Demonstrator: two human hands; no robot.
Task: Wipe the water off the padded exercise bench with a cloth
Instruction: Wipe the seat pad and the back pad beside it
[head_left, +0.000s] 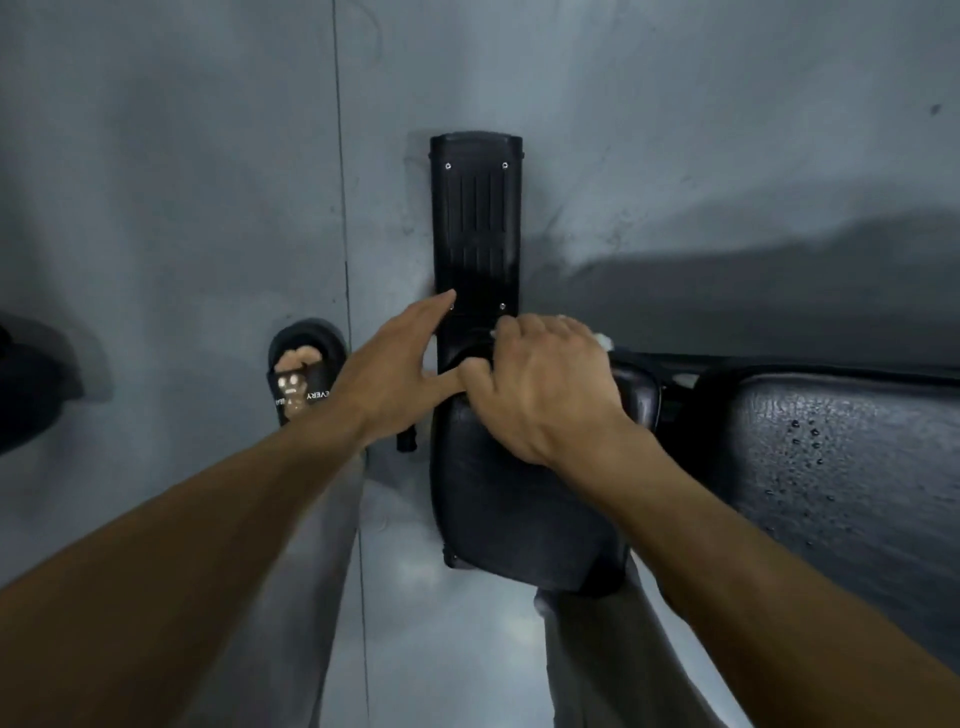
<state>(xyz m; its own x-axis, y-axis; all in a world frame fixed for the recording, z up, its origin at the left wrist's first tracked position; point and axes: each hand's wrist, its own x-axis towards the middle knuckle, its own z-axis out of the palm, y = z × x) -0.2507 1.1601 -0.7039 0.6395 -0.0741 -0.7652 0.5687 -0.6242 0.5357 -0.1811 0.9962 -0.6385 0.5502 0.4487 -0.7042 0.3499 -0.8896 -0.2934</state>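
A black padded seat pad of the exercise bench lies below me in the middle. The larger black back pad stretches away at the right, with water drops on its textured surface. My right hand curls over a white cloth at the seat pad's far end; only a small corner of the cloth shows past my knuckles. My left hand sits just left of it with fingers stretched out over the black ribbed base plate, its thumb against my right hand.
The floor is smooth grey with a seam line down the left. My left foot in a black slipper stands left of the bench. A dark object sits at the left edge. My trouser legs flank the seat pad.
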